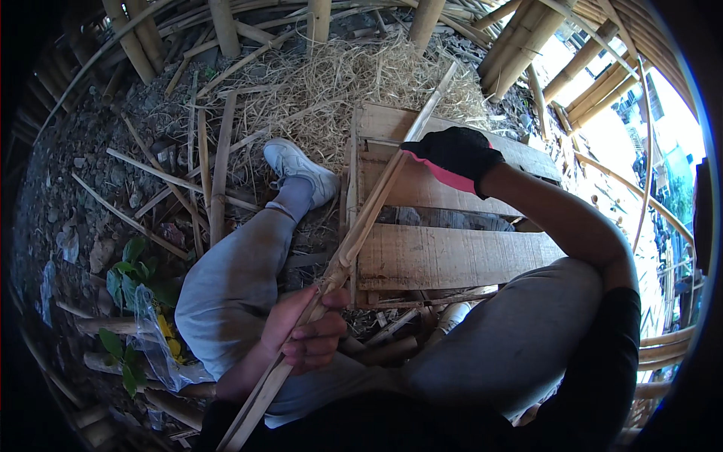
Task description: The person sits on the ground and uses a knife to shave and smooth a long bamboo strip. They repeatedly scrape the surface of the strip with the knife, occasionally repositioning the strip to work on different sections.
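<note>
The bamboo strip (373, 203) is long, narrow and pale tan, with a rough node just beyond the left hand (312, 331) and a dark lengthwise line below it. It slants from lower left to upper right, across the slatted crate (459, 256). Its upper end extends past the right hand (452, 154).
</note>
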The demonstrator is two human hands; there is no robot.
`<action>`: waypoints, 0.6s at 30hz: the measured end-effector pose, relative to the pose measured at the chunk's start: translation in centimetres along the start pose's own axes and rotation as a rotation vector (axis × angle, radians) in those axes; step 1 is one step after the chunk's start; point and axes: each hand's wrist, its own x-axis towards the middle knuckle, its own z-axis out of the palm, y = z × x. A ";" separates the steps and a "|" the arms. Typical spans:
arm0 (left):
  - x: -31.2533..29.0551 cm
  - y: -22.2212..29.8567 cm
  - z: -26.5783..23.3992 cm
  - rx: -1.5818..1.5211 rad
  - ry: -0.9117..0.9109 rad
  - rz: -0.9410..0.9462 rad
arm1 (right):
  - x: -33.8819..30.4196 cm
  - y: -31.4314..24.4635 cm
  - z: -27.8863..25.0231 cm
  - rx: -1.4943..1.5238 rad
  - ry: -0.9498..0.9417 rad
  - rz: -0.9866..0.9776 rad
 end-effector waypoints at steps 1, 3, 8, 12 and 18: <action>0.0 0.0 0.1 0.024 0.024 0.005 | -0.2 -0.2 -0.1 0.007 -0.006 0.027; 0.1 0.2 0.4 0.088 0.076 0.031 | -0.7 -0.4 -0.3 0.020 -0.019 0.083; 0.5 -0.4 1.1 0.368 0.258 0.216 | -2.9 -0.8 0.8 0.202 0.267 0.000; 0.5 -0.3 2.1 0.575 0.345 0.223 | -4.2 -2.3 0.3 0.275 0.270 -0.237; -0.6 -0.3 2.2 0.483 0.323 0.260 | -6.4 -9.8 -0.8 0.267 0.366 -0.414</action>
